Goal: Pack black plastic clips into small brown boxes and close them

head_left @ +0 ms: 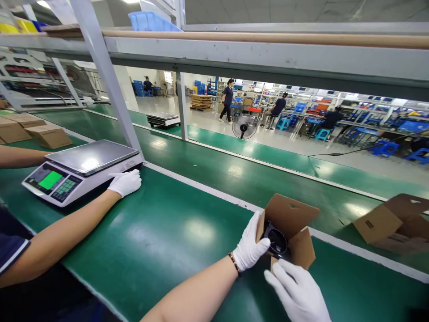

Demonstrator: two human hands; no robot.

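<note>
Left hand (250, 245) clamped on an open box (294, 222).
Right hand (300, 288) by its near edge, grip unclear; green counter (167, 219) stretches widely between box and scale (85, 167).

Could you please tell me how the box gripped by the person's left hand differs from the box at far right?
The held box is gripped by the left hand; the other box has no hand on it. The held box has a black part inside; none shows in the other box. The picture's edge cuts off the other box, not the held box. Both are brown cardboard with open flaps.
</note>
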